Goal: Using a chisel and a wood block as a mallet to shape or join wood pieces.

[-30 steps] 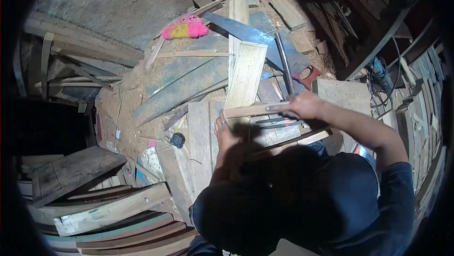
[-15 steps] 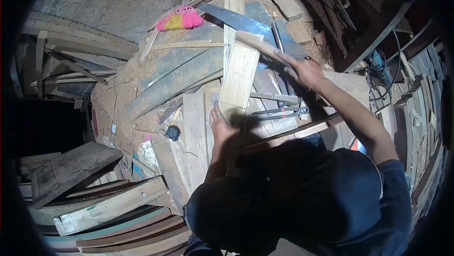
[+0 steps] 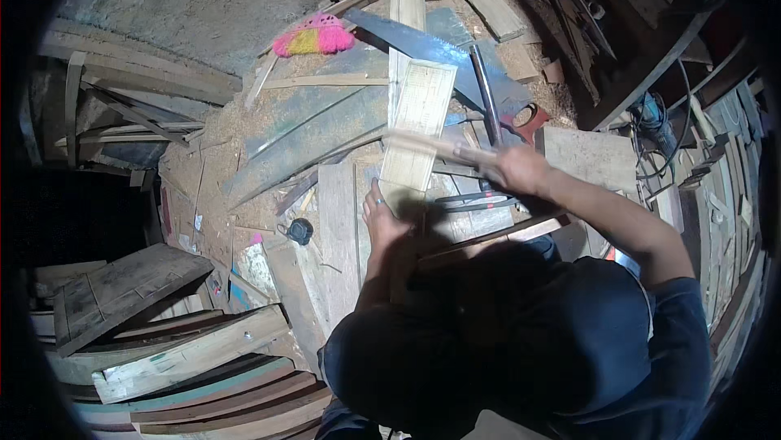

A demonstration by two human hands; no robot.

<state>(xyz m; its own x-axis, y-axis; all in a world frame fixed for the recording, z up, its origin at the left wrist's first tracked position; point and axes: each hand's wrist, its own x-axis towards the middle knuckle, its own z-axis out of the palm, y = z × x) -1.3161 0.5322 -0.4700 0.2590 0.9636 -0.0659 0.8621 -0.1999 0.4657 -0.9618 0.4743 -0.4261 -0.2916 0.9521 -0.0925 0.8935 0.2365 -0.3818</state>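
Observation:
My right hand point(image 3: 523, 170) is closed around a flat wooden strip point(image 3: 429, 145), blurred by motion, which crosses over a pale board point(image 3: 419, 98). Toward me, my left hand point(image 3: 382, 216) grips that board's near end, fingers along its left edge; shadow hides part of the grip. Beyond the board lies a handsaw point(image 3: 415, 36) with a red handle point(image 3: 529, 121). A metal bar point(image 3: 486, 90) rests across its blade. Just below my right hand, long-handled pincers point(image 3: 468, 200) are partly hidden.
A black tape measure point(image 3: 299, 231) lies left of my left hand. Farther off sits a pink and yellow fuzzy cloth point(image 3: 313, 36). Planks point(image 3: 195, 350) are stacked at lower left, with more timber on the right. A corded power tool point(image 3: 655, 119) stands at the right.
My right hand has drawn the wooden strip toward me, from the board's far end to its middle. The saw's red handle has come into sight. My left hand stays in place.

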